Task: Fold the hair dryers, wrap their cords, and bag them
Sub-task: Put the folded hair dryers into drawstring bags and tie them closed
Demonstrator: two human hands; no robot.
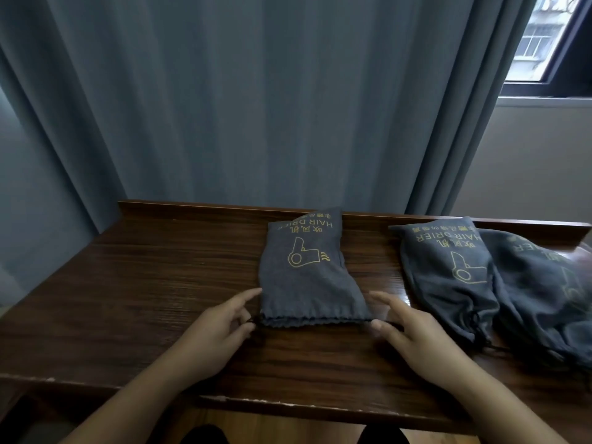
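Note:
A grey drawstring bag printed with a yellow hair dryer lies in the middle of the dark wooden table, its mouth toward me and looking filled. My left hand is at the mouth's left corner, index finger along the bag's edge, and pinches the dark drawstring end. At the right corner my right hand has the other drawstring end between thumb and fingers. No hair dryer is visible.
Two more grey hair dryer bags lie overlapping at the table's right end, cords trailing toward me. A raised lip runs along the table's back edge under blue curtains. A window is at the upper right.

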